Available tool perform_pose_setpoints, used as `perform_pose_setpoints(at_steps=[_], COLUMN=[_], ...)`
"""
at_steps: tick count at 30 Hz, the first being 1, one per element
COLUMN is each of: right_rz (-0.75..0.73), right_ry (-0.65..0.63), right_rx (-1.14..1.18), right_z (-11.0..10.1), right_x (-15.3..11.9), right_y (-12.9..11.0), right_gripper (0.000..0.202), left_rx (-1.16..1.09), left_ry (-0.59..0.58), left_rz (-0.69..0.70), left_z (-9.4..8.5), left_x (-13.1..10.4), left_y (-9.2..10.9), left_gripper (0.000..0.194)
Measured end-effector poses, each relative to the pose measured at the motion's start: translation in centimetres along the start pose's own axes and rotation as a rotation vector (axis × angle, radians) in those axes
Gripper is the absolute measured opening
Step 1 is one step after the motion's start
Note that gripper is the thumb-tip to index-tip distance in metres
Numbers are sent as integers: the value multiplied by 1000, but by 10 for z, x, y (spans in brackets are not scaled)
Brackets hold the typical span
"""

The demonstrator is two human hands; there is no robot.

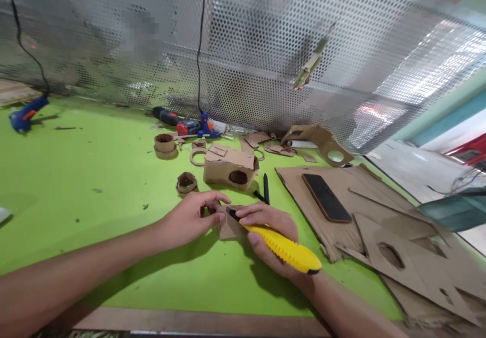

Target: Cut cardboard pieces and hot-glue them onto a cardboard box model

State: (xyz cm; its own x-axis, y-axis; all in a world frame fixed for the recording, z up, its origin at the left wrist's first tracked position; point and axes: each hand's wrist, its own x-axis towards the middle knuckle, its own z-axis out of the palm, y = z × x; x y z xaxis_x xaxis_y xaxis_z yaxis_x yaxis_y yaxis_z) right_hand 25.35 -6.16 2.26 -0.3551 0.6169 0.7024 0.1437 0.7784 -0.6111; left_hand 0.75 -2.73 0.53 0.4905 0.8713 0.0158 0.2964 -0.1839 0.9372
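My right hand (268, 226) grips a yellow utility knife (290, 249), its dark tip resting at the top of a small cardboard piece (228, 228). On the left side of that piece, my left hand (199, 214) pinches it, thumb in front and the other fingers partly hidden behind. Just beyond the hands stands a cardboard box (228, 168) with a round hole in its front. A small cardboard ring cup (186, 183) is close behind my left hand. Behind my right hand lies a black marker (266, 188) beside a short black piece.
Cardboard sheets (304, 201) carry a phone (326, 197) on the right. At the back are a cordless drill (186, 126), a blue glue gun (207, 126) and cardboard scraps (279, 149). Another glue gun (28, 115) lies far left. A perforated metal screen (246, 49) bounds the green table (114, 176).
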Motion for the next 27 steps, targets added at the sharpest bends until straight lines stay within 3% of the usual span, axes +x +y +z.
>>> perform_pose_setpoints(at_steps=[8,27], right_rz=[-161,-157], right_ry=[-58,-105], right_rx=[-177,-247], right_z=[-3,-5], right_x=[2,2], right_y=[-2,-2], right_gripper=[38,41], left_rx=[-79,51], left_ry=[198,251], left_rz=[63,208], left_z=[-1,-1], left_x=[1,-2], left_y=[4,9], left_gripper=[24,20])
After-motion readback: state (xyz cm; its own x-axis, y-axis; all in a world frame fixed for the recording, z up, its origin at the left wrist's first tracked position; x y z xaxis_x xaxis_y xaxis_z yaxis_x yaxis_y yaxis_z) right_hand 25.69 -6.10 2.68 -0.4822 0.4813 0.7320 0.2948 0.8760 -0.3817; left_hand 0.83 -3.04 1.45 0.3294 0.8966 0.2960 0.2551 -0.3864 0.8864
